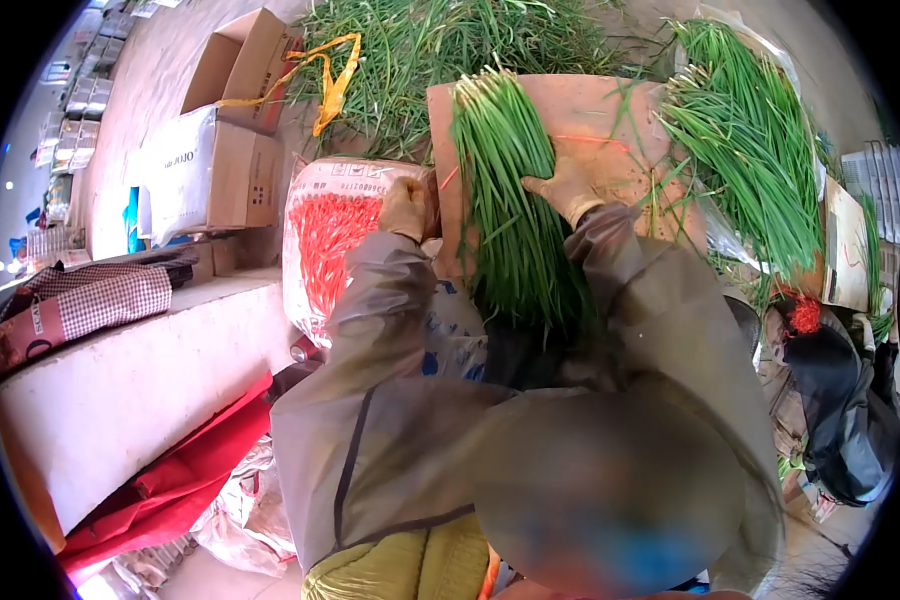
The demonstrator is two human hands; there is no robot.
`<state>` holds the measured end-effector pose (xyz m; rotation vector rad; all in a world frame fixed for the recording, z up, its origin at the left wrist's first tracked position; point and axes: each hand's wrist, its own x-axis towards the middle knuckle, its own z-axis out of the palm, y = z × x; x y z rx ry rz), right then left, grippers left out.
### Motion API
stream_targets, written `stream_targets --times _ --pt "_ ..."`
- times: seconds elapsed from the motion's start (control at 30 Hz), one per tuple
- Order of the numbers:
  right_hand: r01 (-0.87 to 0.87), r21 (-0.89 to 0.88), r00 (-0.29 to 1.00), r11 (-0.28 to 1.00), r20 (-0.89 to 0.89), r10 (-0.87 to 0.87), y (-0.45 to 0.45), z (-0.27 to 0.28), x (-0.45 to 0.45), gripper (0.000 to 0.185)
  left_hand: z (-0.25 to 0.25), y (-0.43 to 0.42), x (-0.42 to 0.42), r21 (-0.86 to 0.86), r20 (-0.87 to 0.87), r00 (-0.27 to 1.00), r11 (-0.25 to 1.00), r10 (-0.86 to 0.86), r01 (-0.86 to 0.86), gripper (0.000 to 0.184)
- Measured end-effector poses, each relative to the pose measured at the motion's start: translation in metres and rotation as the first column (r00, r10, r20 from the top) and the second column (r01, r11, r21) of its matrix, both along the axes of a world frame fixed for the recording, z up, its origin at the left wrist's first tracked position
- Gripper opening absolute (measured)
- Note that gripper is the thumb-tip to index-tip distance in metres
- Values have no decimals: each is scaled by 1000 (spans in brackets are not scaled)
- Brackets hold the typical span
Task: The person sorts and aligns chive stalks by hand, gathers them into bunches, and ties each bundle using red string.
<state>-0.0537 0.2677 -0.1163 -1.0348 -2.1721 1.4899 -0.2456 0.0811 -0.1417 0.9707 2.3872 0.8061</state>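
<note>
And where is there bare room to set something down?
On the board, a small patch right of the green bundle, above the red strand; also floor left of the cardboard box. Crowded: right of the board, with heaped greens.

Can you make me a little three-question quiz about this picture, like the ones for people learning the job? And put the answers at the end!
1. True or false: the right hand touches the big green bunch, which lies partly on the brown board.

2. What color is the ribbon near the open cardboard box?
A) Blue
B) Yellow-orange
C) White

3. Fill in the blank: the hand nearer the pile of red strips is the ____ hand.

Key:
1. True.
2. B, yellow-orange.
3. Left: the left hand is right beside the strips.
</note>
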Motion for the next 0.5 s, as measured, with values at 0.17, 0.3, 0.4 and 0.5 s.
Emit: stream_targets --times 0.17,0.3,0.4,0.5 --pt "188 276 964 943 134 -231 -23 -9 0 72 -2 48 50 435 243 966 900 -94 -21 45" --pt "219 141 947 965 206 -245 -12 27 -11 66 17 67 85 43 201 975 993 98 -109 72" --pt "113 309 898 944 375 -230 -2 12 -23 62 8 68 93 17 139 981 990 137 -141 86" --pt "200 248 919 948 287 -269 -4 28 -20 63 5 63 93 48 56 991 991 119 -122 87"
